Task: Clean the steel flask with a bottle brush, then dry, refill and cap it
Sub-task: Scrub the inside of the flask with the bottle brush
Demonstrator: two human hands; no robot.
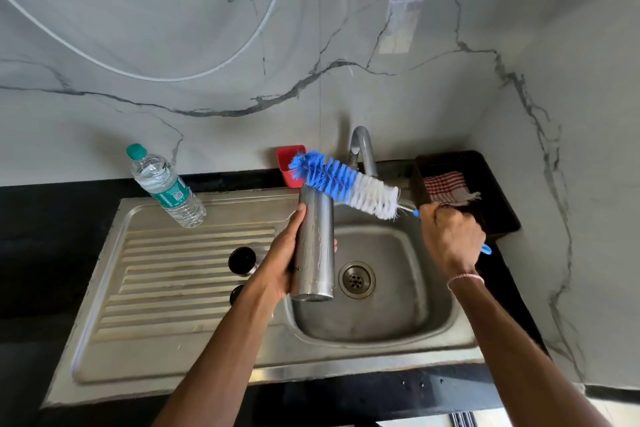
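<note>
**Flask over the sink, brush at its mouth**

The left hand (280, 264) wraps its grip round the upright steel flask (313, 246) above the sink (381, 326); the flask's inside is hidden. The right hand (450, 236) closes its grip on the handle of the bottle brush (346, 184), whose bristles slant across the flask's mouth. A capped water bottle (166, 184) holds clear water. A checked cloth (446, 187) lies in the dark tray (491, 184).

Steel drainboard (194, 274), water bottle (166, 186), 2 caps (242, 260)

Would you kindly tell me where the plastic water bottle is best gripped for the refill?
Grip the water bottle round its labelled middle, coming from the front: it stands on the drainboard with the wall close behind, and its capped neck is narrower.
</note>
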